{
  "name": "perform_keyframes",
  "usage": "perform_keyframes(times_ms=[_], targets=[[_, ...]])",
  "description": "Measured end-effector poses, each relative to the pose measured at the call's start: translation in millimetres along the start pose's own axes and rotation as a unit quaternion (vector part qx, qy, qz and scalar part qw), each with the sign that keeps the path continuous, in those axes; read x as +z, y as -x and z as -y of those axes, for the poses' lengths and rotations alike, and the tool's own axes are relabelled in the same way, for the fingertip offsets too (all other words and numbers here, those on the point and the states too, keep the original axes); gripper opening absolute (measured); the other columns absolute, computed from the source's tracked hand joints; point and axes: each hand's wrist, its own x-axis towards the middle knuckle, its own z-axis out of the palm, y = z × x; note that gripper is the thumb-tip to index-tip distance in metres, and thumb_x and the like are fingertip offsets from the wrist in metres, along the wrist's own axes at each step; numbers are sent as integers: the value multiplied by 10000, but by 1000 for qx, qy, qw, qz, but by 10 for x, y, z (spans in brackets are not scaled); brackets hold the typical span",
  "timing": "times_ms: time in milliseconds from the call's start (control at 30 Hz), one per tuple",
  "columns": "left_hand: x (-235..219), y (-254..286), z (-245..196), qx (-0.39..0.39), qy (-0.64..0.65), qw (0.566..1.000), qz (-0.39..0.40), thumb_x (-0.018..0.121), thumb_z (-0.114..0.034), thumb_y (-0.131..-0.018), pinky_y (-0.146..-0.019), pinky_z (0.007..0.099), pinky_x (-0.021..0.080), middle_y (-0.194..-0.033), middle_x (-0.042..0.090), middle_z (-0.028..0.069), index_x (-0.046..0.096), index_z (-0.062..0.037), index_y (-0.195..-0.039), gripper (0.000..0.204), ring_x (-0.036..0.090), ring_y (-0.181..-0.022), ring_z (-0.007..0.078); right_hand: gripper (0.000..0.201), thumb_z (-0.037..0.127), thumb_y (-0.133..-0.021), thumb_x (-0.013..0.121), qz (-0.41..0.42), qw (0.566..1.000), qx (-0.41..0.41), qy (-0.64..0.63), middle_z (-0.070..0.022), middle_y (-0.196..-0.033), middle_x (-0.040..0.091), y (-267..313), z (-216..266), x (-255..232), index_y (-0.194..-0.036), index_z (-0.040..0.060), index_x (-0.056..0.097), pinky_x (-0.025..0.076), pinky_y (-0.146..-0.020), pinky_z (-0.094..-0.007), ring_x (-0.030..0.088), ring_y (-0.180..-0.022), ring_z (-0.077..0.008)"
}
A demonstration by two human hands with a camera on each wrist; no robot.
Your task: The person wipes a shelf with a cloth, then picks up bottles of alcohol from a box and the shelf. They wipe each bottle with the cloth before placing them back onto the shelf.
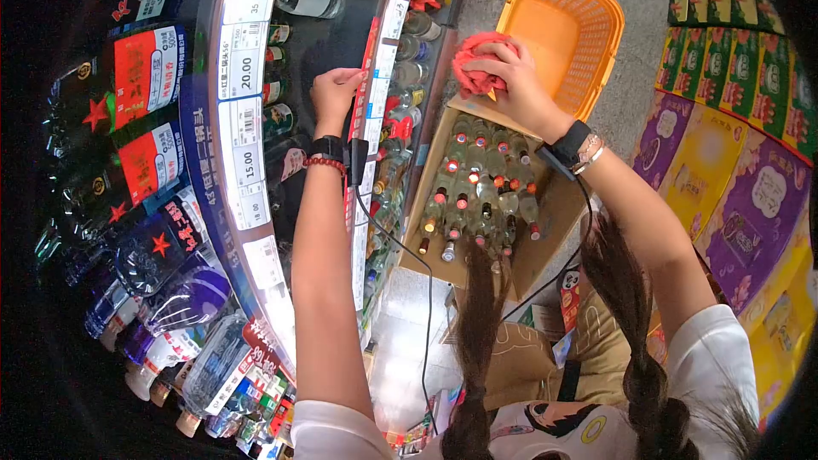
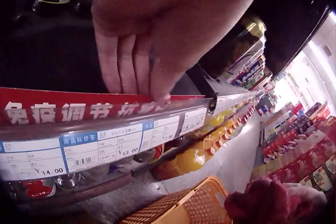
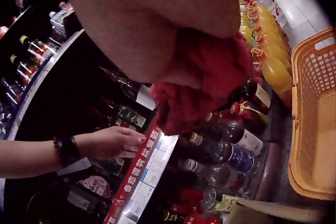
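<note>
My left hand (image 1: 335, 98) is at the front edge of a dark shelf. In the left wrist view its fingers go down behind a red printed strip (image 2: 79, 109) while the thumb lies over the strip's top edge, pinching it. My right hand (image 1: 521, 85) grips a crumpled red cloth (image 1: 479, 64), held above a cardboard box (image 1: 532, 264) of clear bottles (image 1: 477, 179). Seen from the right wrist, the bunched cloth (image 3: 205, 87) hangs below the palm, near the shelf edge. White price labels (image 2: 118, 145) run under the red strip.
An orange plastic basket (image 1: 588, 0) stands on the floor beyond the box. Bottles (image 3: 236, 155) crowd the lower shelf, and more bottles (image 1: 307, 2) stand on the shelf behind the strip. Stacked colourful cartons (image 1: 724, 145) line the right side. A black cable (image 1: 426, 307) hangs between my arms.
</note>
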Motion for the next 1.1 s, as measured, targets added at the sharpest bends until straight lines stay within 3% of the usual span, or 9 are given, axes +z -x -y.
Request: perform_keyframes(times_ms=[100,200,300,400,500,667,800,1033,1100], targets=[[-50,22,-181,-20,10,998,-54,770,-253,-698,-713,303,499,-833,681,132,673,19,-926,367,655,-756,181,426,-24,-629,651,1,1000,4,11,-52,-1120,552,49,33,1,-1016,152,635,347,-955,-425,450,-1079,-321],[-159,-154,-441,44,65,979,-186,796,-256,-676,-831,335,465,-1033,614,186,530,75,-1147,633,604,-939,224,445,-29,-622,643,6,1000,12,6,-49,-1123,547,76,30,25,-1025,160,631,335,-960,-429,442,-1090,-325],[-220,-561,-576,69,159,958,-228,817,-244,-648,-924,360,411,-1195,490,213,340,77,-1286,859,506,-1090,265,477,-37,-604,626,1,1000,12,-16,-40,-1114,540,103,56,38,-1031,177,623,331,-953,-434,423,-1103,-334],[-162,-919,-674,116,247,915,-296,853,-155,-599,-897,308,414,-1169,526,147,415,62,-1182,761,508,-1057,191,489,-67,-597,605,18,999,25,-26,-54,-1114,544,227,92,-2,-1032,156,623,327,-956,-420,434,-1098,-325],[-53,-1031,-801,91,169,933,-305,861,-258,-569,-952,382,391,-1260,422,235,310,76,-1277,957,461,-1136,301,495,-90,-589,588,23,999,29,-33,-67,-1114,548,310,96,-99,-1030,132,623,321,-960,-409,447,-1089,-317],[-13,-1136,-688,100,133,915,-368,856,-182,-532,-856,409,446,-1013,602,197,522,74,-1039,659,583,-936,327,544,-96,-568,573,40,997,50,-46,-47,-1116,540,509,75,-217,-1045,162,621,326,-948,-404,435,-1080,-312],[0,-834,-666,91,82,906,-405,851,-212,-534,-839,396,448,-1013,608,204,542,72,-1007,633,590,-923,329,522,-83,-589,586,45,994,63,-71,-51,-1127,543,465,125,-193,-1051,157,620,331,-947,-407,438,-1087,-312],[-29,142,-683,30,31,916,-399,835,-195,-579,-822,358,453,-1026,622,180,505,76,-1077,656,598,-927,271,532,-30,-628,611,-97,988,-87,-85,-69,-1161,544,-737,428,285,-1122,166,589,328,-961,-421,447,-1124,-314],[-117,154,-343,8,30,938,-344,832,-186,-578,-817,357,456,-1019,624,178,515,78,-1060,634,600,-914,269,543,-44,-608,599,-97,988,-88,-83,-72,-1138,547,-1105,617,393,-1111,161,592,318,-963,-429,441,-1120,-318]])
